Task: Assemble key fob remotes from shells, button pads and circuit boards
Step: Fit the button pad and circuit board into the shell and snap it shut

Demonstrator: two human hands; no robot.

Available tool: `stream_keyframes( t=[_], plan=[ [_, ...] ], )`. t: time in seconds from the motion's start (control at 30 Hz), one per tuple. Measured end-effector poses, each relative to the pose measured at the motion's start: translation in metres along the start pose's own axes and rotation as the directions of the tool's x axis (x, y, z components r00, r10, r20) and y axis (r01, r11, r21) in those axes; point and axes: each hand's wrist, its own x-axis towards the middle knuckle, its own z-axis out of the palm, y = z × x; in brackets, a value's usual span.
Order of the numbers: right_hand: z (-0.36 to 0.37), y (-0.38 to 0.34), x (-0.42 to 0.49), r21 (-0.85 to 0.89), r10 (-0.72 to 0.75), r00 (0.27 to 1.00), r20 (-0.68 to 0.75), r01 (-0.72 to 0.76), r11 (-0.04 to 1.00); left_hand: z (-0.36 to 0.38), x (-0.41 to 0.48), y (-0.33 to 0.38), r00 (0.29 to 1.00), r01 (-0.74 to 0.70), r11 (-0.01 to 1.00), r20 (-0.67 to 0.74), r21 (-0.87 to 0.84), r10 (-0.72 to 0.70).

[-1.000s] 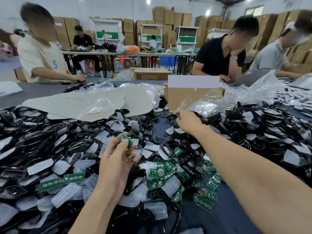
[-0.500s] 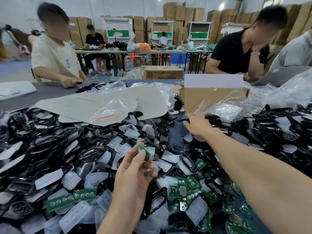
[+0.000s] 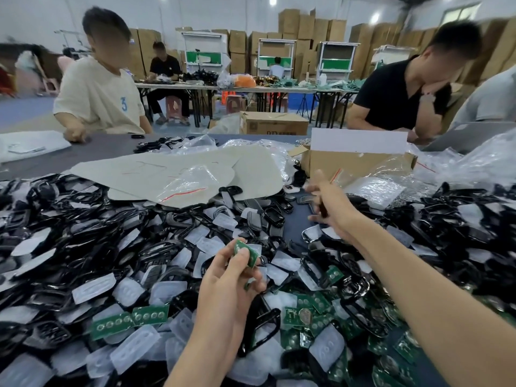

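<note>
Above heap point(image 3: 92, 236), left hand point(image 3: 227, 289) pinches circuit board point(image 3: 248, 250)

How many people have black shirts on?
2: the near person in black sits across our table on the right; the far person in black sits at the back table. Others may be hidden.

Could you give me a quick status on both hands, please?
Left hand pinches green circuit board. Right hand out over shells, grip blurred. Cardboard box just beyond it.
</note>
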Motion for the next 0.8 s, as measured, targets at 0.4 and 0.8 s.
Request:
stream_keyframes(
  t=[0.4,0.8],
  plan=[
    [-0.005,0.034,-0.153,0.586,0.090,0.970,0.225,-0.208,0.783,0.003,-0.012,-0.006,0.989,-0.136,0.955,0.095,0.264,0.115],
    [0.001,0.048,-0.159,0.507,0.118,0.965,0.233,-0.224,0.832,0.013,-0.027,-0.016,0.946,-0.308,0.807,0.250,0.504,0.205]
  ],
)
